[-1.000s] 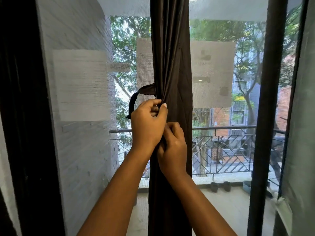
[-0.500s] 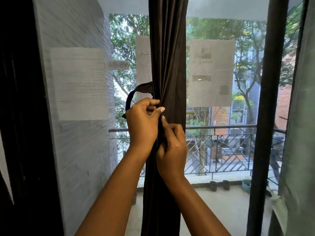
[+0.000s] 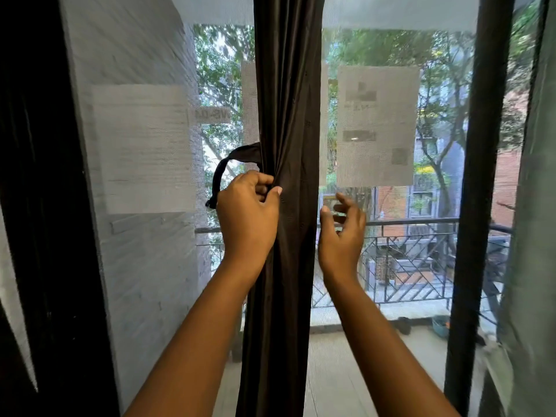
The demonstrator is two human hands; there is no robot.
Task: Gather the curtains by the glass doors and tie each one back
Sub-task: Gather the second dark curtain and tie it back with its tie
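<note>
Dark brown curtain [image 3: 285, 145]: gathered into a narrow vertical column at the centre of the view, hanging in front of the glass door [image 3: 391, 266] and running from the top edge to the bottom edge. Tie-back [image 3: 228, 164]: dark fabric band, looping out from the left side of the curtain at mid-height and curving down to the left hand; whether it passes fully around the bundle cannot be told. Left hand [image 3: 246, 218]: raised at the left edge of the curtain, fingers curled closed, pinching a fold of the fabric together with the end of the band; thumb tip pressed against the cloth. Right hand [image 3: 341, 233]: just right of the curtain, apart from it, fingers spread and slightly curled, holding nothing. Both forearms bare, reaching up from the bottom edge. Paper sheets: one [image 3: 376, 124] fixed to the glass right of the curtain, one [image 3: 141, 145] to the left, a further one partly hidden behind the curtain; text too blurred to read. Dark door frame [image 3: 481, 176]: upright, far right. Pale green curtain [image 3: 535, 236]: at the right edge. Beyond the glass: balcony railing [image 3: 421, 224], trees, buildings.
</note>
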